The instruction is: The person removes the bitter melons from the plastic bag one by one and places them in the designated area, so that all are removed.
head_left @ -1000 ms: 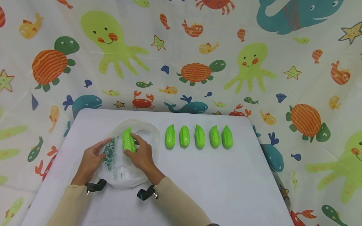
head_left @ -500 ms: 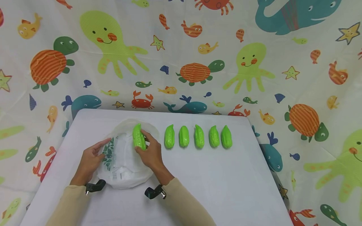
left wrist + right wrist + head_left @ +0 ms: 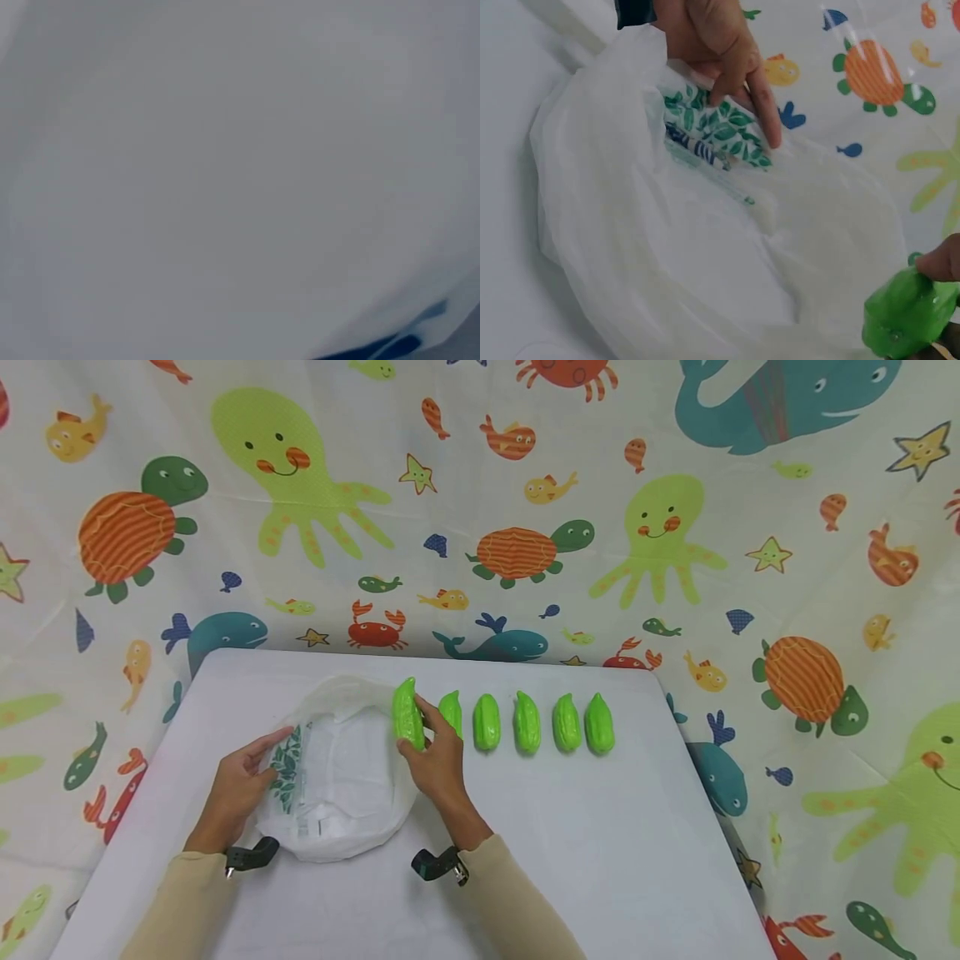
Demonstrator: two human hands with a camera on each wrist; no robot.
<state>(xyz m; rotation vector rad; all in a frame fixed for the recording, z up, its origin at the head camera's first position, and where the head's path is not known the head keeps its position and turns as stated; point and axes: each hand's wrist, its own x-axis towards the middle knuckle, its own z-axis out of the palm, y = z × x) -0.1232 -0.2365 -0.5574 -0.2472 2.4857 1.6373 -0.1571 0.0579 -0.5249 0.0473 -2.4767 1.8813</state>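
Note:
A white plastic bag (image 3: pixel 330 847) with a green leaf print lies with its mouth spread open on the table. My left hand (image 3: pixel 234 793) grips its left edge at the print, index finger stretched along the rim. My right hand (image 3: pixel 441 764) holds a glossy green ridged gourd (image 3: pixel 406 714) upright, over the bag's right rim and partly in front of the leftmost gourd (image 3: pixel 452 708) of a row. In the right wrist view, the held gourd (image 3: pixel 904 315) shows at the lower right, beside the bag (image 3: pixel 592 187). Blurred white bag plastic (image 3: pixel 240 180) fills the left wrist view.
More green gourds (image 3: pixel 528 724) continue the row to the right, spaced apart on the white table (image 3: pixel 585 852). Behind the table hangs a curtain (image 3: pixel 465 485) printed with sea animals. The table's right edge (image 3: pixel 708 785) runs down beside the curtain.
My right hand has carried the gourd rightward, from over the bag's middle to its right rim. My left hand has stayed at the bag's left edge.

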